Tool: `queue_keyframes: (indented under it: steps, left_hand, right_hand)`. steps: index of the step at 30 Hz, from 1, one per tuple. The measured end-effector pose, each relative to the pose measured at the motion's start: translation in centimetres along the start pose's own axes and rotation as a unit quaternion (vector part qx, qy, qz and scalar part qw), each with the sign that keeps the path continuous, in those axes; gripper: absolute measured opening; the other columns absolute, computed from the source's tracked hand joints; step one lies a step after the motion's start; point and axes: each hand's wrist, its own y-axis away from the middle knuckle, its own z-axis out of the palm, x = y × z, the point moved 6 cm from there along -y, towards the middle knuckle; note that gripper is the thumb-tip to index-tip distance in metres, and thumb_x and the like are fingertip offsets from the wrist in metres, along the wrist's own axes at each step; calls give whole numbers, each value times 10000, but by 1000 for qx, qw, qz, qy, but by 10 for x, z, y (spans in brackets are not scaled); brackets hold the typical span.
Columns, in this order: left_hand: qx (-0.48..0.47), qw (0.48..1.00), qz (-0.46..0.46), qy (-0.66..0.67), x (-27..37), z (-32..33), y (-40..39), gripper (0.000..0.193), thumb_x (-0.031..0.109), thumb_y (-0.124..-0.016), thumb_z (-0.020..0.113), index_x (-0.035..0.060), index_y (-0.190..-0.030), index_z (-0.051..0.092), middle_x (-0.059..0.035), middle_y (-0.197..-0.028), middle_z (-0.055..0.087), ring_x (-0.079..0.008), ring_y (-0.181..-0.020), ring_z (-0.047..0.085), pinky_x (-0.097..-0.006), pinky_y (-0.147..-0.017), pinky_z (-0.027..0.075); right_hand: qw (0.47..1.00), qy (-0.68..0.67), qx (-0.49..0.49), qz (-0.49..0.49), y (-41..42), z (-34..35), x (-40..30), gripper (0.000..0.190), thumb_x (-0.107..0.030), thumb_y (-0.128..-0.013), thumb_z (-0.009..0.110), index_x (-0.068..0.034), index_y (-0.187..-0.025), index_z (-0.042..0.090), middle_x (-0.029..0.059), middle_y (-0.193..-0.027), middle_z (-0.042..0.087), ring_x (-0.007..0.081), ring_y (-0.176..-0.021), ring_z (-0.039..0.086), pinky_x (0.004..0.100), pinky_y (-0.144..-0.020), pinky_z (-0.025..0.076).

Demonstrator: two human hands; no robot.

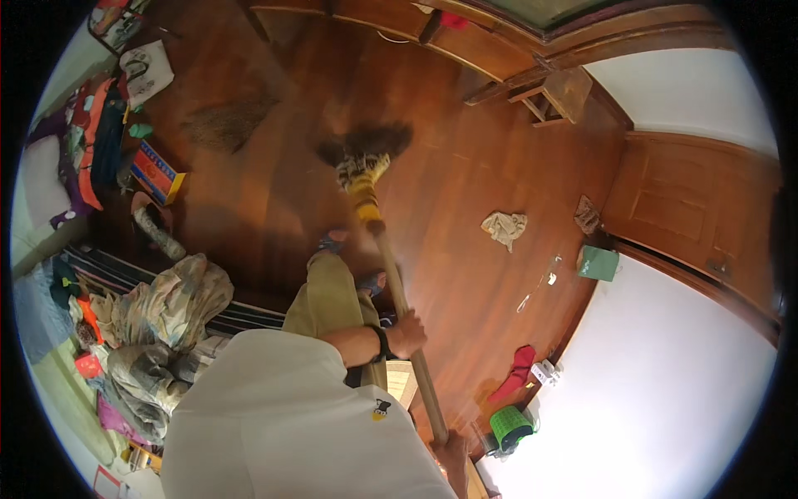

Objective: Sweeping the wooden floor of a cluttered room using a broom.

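My left hand (408,334), with a black band at its wrist, grips the middle of a long wooden broom handle (393,268). Lower down, my right hand (452,448) closes around the handle's near end. Yellow and dark striped binding (361,190) joins the handle to the broom's dark bristles (374,138), which are blurred against the reddish-brown wooden floor (436,187). A crumpled pale cloth (505,229) lies on the floor right of the broom. To the left of the bristles is a fan-shaped, brownish, brush-like patch (230,125); what it is I cannot tell.
Rumpled clothes (187,305) cover a striped surface at left. A red and blue box (156,173) stands on the floor. A wooden stool (555,96) is far right, near a wooden door (686,206). Along the white wall are a green box (598,263), red cloth (517,371) and green container (511,427).
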Motion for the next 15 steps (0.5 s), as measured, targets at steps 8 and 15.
queue_keyframes:
  steps: [8,15]
  left_hand:
    - [33,984,173,-2,55,28,5,192,215,-550,632,131,-722,624,-33,-706,616,-198,-726,591,-440,-763,346]
    - [190,973,-15,-128,-176,-81,5,84,190,-633,557,138,-590,606,-49,-656,590,-225,-691,568,-411,-693,396]
  right_hand:
    - [999,-10,1,47,50,28,40,319,-261,-608,669,21,-733,590,227,-630,559,373,-644,583,433,-541,434]
    - [987,-106,33,-118,-119,-2,-144,373,-120,-581,594,40,-912,529,263,-788,574,398,-778,576,429,-649,460]
